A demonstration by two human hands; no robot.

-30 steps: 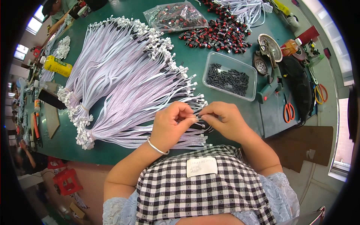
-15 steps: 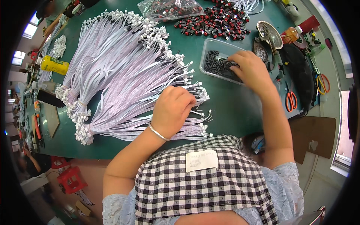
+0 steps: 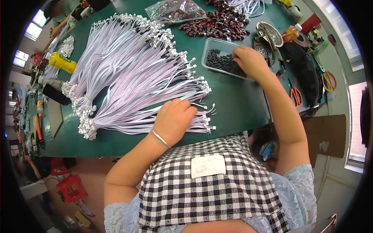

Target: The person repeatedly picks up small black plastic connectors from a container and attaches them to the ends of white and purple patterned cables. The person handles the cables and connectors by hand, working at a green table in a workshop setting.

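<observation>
A big fan of white and pinkish flat cables [image 3: 128,87] with small white connectors at both ends covers the table in front of me. My left hand [image 3: 175,120] rests on the nearest cables, fingers curled closed around a cable whose connector end sticks out to the right. A clear plastic box [image 3: 207,48] holds many short black tube pieces [image 3: 221,61]. My right hand [image 3: 250,62] reaches over the box's right side, its fingertips pinched together at the tubes. Anything between those fingertips is too small or hidden to make out.
Behind the box lie a heap of black-and-red small parts [image 3: 217,25] and a filled clear bag [image 3: 175,11]. To the right are a metal bowl [image 3: 274,34], red-handled scissors [image 3: 296,97] and a black pouch [image 3: 301,64]. A yellow bottle [image 3: 62,63] stands at left.
The view has shifted slightly. My right hand stays at the box with its fingers drawn closer together. My left hand remains closed among the near cables, a little turned.
</observation>
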